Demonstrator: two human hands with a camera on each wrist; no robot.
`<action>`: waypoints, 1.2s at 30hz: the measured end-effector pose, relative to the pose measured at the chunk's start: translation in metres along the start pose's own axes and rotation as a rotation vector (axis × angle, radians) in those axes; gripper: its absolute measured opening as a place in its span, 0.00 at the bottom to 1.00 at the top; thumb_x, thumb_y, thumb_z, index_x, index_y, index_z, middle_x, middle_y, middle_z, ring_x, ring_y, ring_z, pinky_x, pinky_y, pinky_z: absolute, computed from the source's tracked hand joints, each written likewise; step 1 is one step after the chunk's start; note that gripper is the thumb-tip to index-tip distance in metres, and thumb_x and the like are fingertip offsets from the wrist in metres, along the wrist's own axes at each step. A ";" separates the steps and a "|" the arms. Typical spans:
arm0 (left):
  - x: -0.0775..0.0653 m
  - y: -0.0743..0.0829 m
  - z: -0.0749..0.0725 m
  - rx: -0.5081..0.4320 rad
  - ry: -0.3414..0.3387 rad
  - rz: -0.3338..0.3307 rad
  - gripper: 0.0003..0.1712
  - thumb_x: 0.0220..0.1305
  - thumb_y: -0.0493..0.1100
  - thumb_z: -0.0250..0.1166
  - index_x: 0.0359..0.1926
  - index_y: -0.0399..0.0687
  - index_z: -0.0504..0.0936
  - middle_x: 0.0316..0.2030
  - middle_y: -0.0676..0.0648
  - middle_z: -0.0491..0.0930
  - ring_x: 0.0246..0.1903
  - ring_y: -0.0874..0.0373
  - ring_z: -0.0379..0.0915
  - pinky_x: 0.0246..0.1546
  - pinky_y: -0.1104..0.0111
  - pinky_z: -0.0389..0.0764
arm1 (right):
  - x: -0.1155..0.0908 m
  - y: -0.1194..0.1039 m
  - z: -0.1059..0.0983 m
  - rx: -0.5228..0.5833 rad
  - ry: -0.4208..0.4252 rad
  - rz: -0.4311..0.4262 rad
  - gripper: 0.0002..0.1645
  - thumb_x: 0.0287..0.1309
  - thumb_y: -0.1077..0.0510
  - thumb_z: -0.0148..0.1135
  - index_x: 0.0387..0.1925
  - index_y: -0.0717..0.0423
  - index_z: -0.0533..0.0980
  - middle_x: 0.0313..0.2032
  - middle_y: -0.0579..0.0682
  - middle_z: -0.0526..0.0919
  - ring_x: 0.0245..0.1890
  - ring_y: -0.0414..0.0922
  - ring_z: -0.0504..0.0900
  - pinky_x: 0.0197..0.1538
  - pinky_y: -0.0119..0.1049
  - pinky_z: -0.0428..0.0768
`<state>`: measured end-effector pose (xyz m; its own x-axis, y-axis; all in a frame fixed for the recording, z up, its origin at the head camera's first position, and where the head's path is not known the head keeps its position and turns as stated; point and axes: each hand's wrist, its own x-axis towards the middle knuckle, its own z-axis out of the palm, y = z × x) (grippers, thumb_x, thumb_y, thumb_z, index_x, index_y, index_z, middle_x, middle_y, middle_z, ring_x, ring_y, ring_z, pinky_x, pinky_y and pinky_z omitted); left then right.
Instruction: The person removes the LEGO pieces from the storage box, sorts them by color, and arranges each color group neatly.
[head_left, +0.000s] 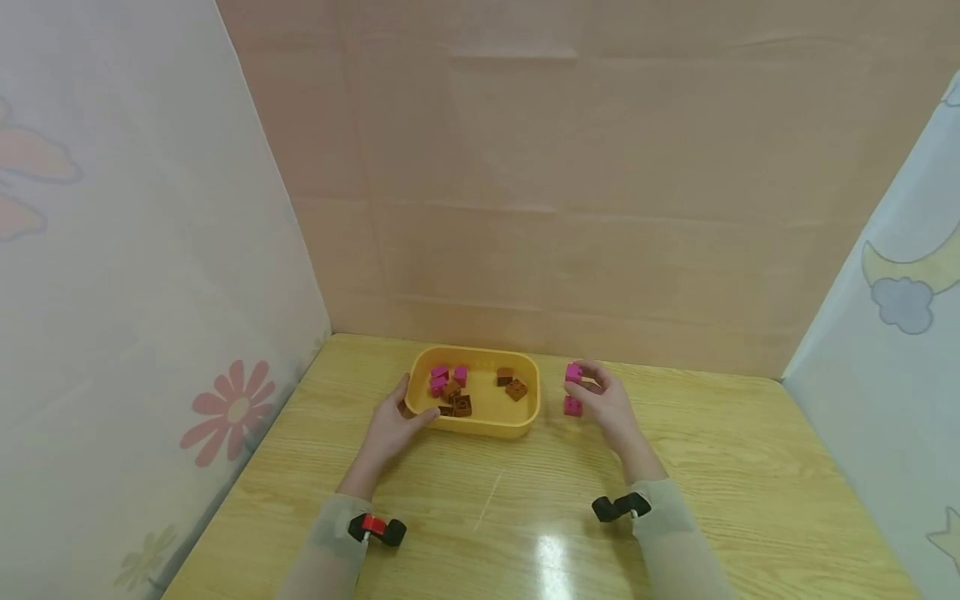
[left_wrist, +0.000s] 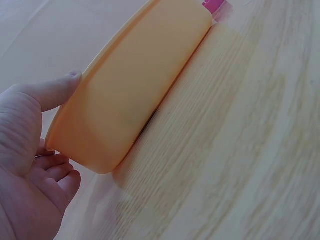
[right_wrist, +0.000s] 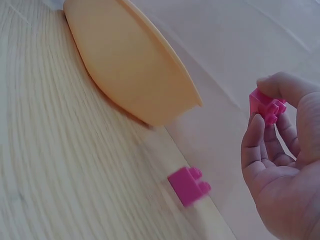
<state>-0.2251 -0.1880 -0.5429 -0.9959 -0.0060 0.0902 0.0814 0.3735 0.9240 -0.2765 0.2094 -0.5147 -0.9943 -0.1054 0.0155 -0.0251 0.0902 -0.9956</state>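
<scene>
My left hand grips the left end of a yellow plastic bin, thumb over the rim and fingers curled beneath it. Inside the bin lie several pink toy bricks and brown toy bricks. To the right of the bin, my right hand pinches a pink toy brick between thumb and fingertips, its studs facing the palm. Another pink toy brick stands on the table below that hand, near the bin's right end.
The wooden table reaches back to a brown paper-like wall. White patterned sheets hang at the left and right sides. Both wrists wear small black camera mounts.
</scene>
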 end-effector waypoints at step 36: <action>-0.001 -0.002 -0.001 0.008 -0.004 0.007 0.59 0.69 0.47 0.77 0.83 0.28 0.49 0.82 0.30 0.49 0.79 0.35 0.53 0.76 0.49 0.62 | 0.004 0.047 -0.068 -0.546 -0.141 -0.019 0.30 0.66 0.56 0.77 0.67 0.58 0.80 0.57 0.58 0.85 0.57 0.56 0.84 0.60 0.53 0.83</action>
<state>-0.2243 -0.1892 -0.5442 -0.9954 0.0001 0.0957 0.0885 0.3807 0.9205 -0.2884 0.2808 -0.5555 -0.9706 -0.2403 -0.0166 -0.1306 0.5828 -0.8021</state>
